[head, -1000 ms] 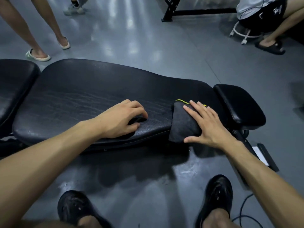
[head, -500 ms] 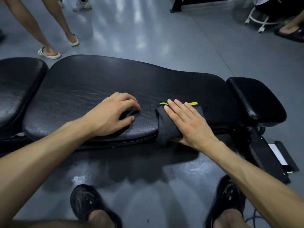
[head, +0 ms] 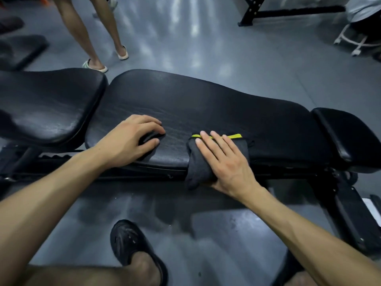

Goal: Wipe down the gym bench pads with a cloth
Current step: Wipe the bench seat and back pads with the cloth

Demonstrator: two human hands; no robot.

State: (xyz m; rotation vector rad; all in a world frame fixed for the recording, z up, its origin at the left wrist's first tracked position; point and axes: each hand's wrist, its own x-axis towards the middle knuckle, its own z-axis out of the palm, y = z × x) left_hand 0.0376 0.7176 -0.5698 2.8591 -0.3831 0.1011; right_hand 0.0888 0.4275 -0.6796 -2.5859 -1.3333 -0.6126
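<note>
My right hand [head: 224, 162] presses flat, fingers spread, on the cloth [head: 198, 172] at the long pad's [head: 206, 104] near edge; my left hand [head: 132, 141] rests loosely curled beside it, holding nothing. Most padding looks unwiped.

Floor [head: 185, 48]: smooth grey, glossy, streaked with pale reflections of overhead light. Far side: black metal frame [head: 268, 13] at upper right with a white stool base [head: 350, 41] beside it; bare legs in pale slippers [head: 97, 67] at upper left; a dark mat [head: 20, 50] at far left. Shadow pools on the floor under the counter.
</note>
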